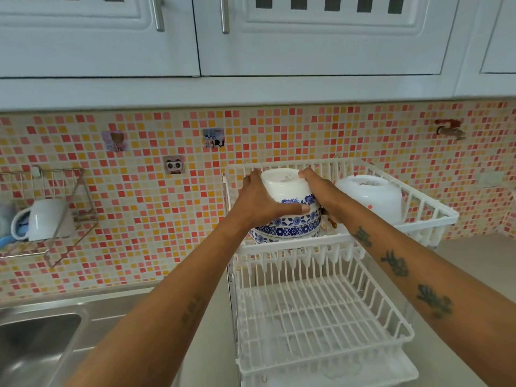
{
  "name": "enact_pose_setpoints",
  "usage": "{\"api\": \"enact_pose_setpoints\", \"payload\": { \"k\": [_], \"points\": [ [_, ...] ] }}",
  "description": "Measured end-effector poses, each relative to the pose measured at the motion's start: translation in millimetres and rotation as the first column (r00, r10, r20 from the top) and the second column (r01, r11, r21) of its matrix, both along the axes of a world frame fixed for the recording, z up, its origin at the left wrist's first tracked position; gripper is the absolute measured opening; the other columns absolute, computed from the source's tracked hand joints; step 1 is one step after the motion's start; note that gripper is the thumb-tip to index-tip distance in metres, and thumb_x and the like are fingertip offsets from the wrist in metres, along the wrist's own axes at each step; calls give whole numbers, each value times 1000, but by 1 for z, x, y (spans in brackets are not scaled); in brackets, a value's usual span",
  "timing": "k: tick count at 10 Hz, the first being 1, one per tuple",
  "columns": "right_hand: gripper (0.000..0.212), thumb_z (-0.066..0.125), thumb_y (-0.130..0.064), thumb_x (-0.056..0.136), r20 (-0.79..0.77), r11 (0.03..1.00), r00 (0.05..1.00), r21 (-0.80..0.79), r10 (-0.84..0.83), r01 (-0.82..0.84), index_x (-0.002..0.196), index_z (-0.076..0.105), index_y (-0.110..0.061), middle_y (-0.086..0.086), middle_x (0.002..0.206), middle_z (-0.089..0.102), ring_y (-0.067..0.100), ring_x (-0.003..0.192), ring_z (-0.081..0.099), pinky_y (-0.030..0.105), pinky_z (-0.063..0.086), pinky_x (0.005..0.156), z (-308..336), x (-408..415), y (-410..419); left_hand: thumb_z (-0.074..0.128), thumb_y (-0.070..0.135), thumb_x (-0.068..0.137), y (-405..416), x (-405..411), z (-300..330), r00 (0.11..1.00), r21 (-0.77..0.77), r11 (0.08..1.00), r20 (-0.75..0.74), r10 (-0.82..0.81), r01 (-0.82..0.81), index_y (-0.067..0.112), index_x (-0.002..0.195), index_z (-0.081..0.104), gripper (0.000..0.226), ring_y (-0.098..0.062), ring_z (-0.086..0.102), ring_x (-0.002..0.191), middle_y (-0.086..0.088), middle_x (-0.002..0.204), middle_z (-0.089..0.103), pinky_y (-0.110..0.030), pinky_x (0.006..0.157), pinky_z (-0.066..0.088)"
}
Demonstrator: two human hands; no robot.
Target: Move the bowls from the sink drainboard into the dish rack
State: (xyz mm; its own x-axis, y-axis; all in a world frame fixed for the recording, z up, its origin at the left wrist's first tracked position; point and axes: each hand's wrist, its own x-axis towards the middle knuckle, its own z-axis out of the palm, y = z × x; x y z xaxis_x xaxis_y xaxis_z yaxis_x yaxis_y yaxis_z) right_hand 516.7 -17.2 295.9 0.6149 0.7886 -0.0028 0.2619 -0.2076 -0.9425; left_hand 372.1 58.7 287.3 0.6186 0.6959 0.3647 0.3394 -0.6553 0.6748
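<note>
A stack of white bowls with blue flower bands (287, 208) sits upside down in the left part of the white dish rack's upper tier (424, 202). My left hand (259, 199) grips the stack's left side and my right hand (318, 188) grips its right side. A plain white bowl (371, 196) lies upside down to the right in the same tier. The lower tier (321, 317) of the rack holds no dishes. The steel sink and drainboard (50, 339) lie at the lower left.
A wire wall shelf (64, 219) on the left holds an upturned white mug (47, 219). White cupboards hang overhead. A wall tap (452, 131) sticks out at the upper right. The mosaic tile wall stands right behind the rack.
</note>
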Motion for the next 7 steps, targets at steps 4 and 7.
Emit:
{"api": "enact_pose_setpoints", "payload": {
  "k": [4,7],
  "points": [
    [40,37,-38,98,354,954,921,295,-163,55,128,52,-16,7,136,50,22,121,50,35,40,99,1,-14,-8,77,61,63,-18,-13,7,1000,203,979,31,6,-12,11,154,3,128,-24,6,150,-6,161,8,-42,120,16],
    [37,41,-29,100,542,947,803,310,-250,86,132,51,-12,10,141,42,23,125,48,22,31,95,1,-53,-30,47,48,95,-24,-79,12,1000,153,988,-11,-24,26,6,151,16,77,-26,14,147,-10,159,16,-39,117,20]
  ]
}}
